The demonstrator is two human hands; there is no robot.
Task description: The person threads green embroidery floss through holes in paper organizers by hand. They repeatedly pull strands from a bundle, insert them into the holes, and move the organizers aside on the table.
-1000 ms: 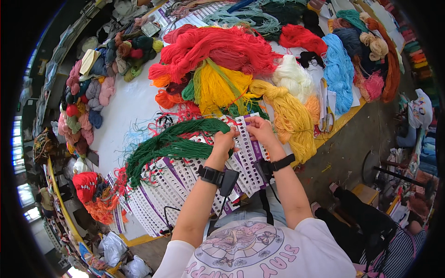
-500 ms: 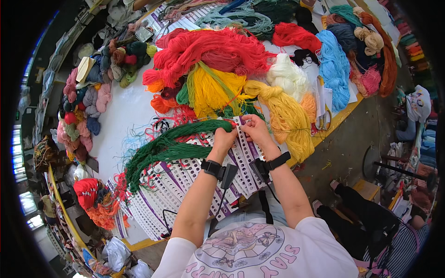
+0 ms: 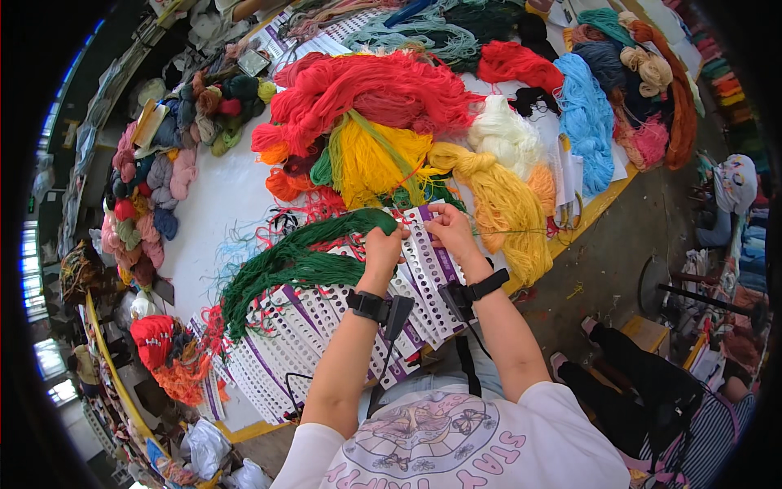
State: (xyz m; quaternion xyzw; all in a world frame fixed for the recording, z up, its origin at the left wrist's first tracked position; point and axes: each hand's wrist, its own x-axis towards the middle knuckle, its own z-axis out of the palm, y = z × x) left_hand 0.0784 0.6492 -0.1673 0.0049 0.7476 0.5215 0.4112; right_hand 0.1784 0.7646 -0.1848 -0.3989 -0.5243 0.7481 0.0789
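Observation:
A thick skein of dark green yarn (image 3: pixel 285 259) curves over a row of white-and-purple hole-punched cards (image 3: pixel 281 346). My left hand (image 3: pixel 383 251) is closed on the green yarn at its right end, just left of the topmost card (image 3: pixel 423 261). At that card's upper right edge, the fingers of my right hand (image 3: pixel 453 232) are pinched together. A thin green strand (image 3: pixel 521 234) trails from them to the right, across the pale yellow yarn (image 3: pixel 497 191). The exact grip of both sets of fingertips is too small to make out fully.
Beyond my hands lie heaped red yarn (image 3: pixel 366 94), golden yellow yarn (image 3: pixel 379 159) and white yarn (image 3: pixel 505 134). A light blue skein (image 3: pixel 585 122) rests near the right table edge. Orange-red yarn (image 3: pixel 175 367) sits at the near left corner. Another person's legs (image 3: pixel 619 367) show at right.
My left hand has shifted slightly left, away from the topmost card, and the green yarn's end has moved with it. More of the card shows between my hands; my right hand has barely moved.

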